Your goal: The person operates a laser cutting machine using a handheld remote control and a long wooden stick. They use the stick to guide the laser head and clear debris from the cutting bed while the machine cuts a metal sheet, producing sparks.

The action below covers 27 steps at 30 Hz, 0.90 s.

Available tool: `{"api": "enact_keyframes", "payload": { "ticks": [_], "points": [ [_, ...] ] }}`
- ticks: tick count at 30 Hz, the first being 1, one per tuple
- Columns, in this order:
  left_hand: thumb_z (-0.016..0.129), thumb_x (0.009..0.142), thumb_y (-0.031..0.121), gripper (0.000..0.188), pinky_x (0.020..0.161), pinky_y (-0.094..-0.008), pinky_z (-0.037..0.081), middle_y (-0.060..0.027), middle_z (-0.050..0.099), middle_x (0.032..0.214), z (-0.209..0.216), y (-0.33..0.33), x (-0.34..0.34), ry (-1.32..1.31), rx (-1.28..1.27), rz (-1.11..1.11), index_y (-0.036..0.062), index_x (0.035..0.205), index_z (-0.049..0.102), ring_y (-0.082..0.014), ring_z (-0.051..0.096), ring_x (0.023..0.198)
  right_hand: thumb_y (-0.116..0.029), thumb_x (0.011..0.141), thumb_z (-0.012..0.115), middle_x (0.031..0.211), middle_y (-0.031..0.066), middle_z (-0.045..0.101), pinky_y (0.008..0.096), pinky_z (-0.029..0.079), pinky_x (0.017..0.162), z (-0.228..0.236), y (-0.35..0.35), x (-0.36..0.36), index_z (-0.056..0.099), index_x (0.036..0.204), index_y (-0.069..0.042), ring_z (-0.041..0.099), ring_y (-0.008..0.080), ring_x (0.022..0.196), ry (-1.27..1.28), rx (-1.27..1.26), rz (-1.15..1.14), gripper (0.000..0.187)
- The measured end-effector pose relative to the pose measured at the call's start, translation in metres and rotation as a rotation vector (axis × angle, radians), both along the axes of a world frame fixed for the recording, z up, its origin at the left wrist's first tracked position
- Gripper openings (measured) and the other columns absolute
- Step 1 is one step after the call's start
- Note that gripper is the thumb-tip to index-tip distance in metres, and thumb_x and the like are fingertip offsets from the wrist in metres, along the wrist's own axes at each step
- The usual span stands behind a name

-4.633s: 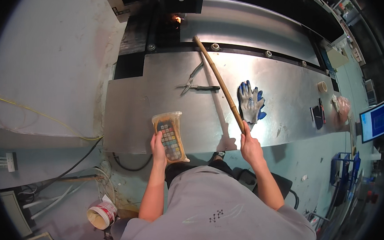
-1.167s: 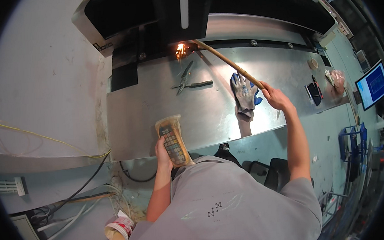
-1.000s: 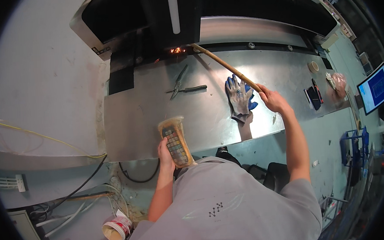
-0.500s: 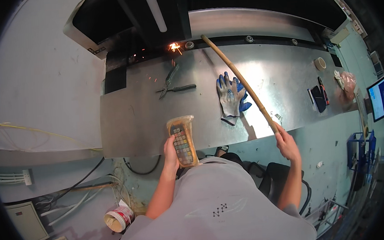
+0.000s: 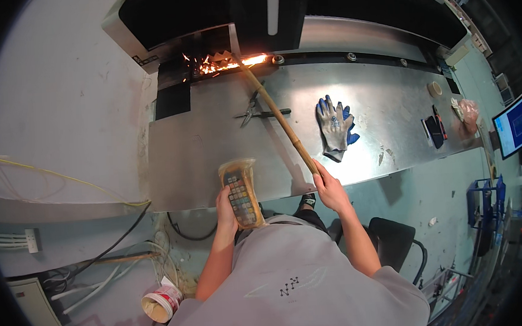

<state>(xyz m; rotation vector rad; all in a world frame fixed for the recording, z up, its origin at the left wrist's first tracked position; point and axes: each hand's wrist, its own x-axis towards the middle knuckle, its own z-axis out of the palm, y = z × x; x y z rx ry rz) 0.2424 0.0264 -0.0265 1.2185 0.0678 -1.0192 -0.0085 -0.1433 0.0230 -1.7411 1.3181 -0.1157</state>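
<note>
My left hand (image 5: 224, 208) is closed around a remote control (image 5: 243, 199) with many buttons, wrapped in yellowed clear plastic, held close to my body. My right hand (image 5: 330, 187) grips the lower end of a long bamboo stick (image 5: 280, 119). The stick slants up and left over the metal table (image 5: 195, 155). Its far tip reaches the bright sparks (image 5: 222, 64) at the table's back edge, under the dark machine; whether it touches anything there, I cannot tell. Beneath the stick lie open pliers (image 5: 264, 114). Grey and blue work gloves (image 5: 334, 127) lie to the right of it.
A dark phone-like slab (image 5: 433, 133), a red-handled tool (image 5: 439, 122), a roll-shaped object (image 5: 434, 89) and a plastic bag (image 5: 468, 114) lie at the table's right end. Beyond stands a monitor (image 5: 512, 125). A black chair (image 5: 392, 243) and a bucket (image 5: 161, 303) stand below.
My right hand has moved left, swinging the stick's tip left to the sparks. The sparks have spread into a longer bright line. The overhead machine part appears farther right; the view has shifted slightly.
</note>
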Motion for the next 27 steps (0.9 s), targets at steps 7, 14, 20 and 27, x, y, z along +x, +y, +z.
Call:
{"api": "enact_keyframes", "payload": {
  "ticks": [7, 14, 20, 27],
  "points": [
    [0.048, 0.103, 0.027, 0.032, 0.082, -0.0357, 0.059, -0.0083, 0.071, 0.106, -0.02, 0.044, 0.044, 0.044, -0.003, 0.022, 0.0031, 0.116, 0.065, -0.0186, 0.07, 0.093, -0.036, 0.104, 0.044, 0.099, 0.0259, 0.072, 0.0508, 0.052, 0.087, -0.02, 0.012, 0.047, 0.041, 0.155, -0.025, 0.068, 0.0466, 0.096, 0.016, -0.09, -0.114, 0.052],
    [0.047, 0.104, 0.028, 0.033, 0.082, -0.0362, 0.059, -0.0086, 0.071, 0.105, -0.031, 0.054, 0.069, 0.066, -0.007, 0.013, 0.0031, 0.117, 0.064, -0.0191, 0.07, 0.093, -0.036, 0.104, 0.042, 0.107, 0.0293, 0.07, 0.0551, 0.051, 0.091, -0.021, 0.022, 0.058, 0.037, 0.156, -0.027, 0.065, 0.0513, 0.103, 0.123, -0.091, -0.137, 0.052],
    [0.047, 0.104, 0.028, 0.033, 0.082, -0.0357, 0.058, -0.0081, 0.071, 0.105, -0.027, 0.043, 0.079, 0.053, -0.037, -0.028, 0.0032, 0.117, 0.065, -0.0187, 0.07, 0.093, -0.038, 0.105, 0.042, 0.107, 0.0296, 0.07, 0.0563, 0.05, 0.09, -0.022, 0.029, 0.063, 0.036, 0.155, -0.028, 0.065, 0.0515, 0.101, 0.159, -0.111, -0.136, 0.052],
    [0.048, 0.104, 0.028, 0.033, 0.083, -0.0338, 0.056, -0.0072, 0.07, 0.105, -0.025, 0.036, 0.085, 0.05, -0.052, -0.08, 0.0025, 0.115, 0.066, -0.0173, 0.069, 0.094, -0.038, 0.106, 0.041, 0.11, 0.0288, 0.069, 0.0535, 0.05, 0.092, -0.028, 0.023, 0.07, 0.038, 0.155, -0.025, 0.065, 0.0495, 0.105, 0.144, -0.117, -0.172, 0.05]
  ]
}}
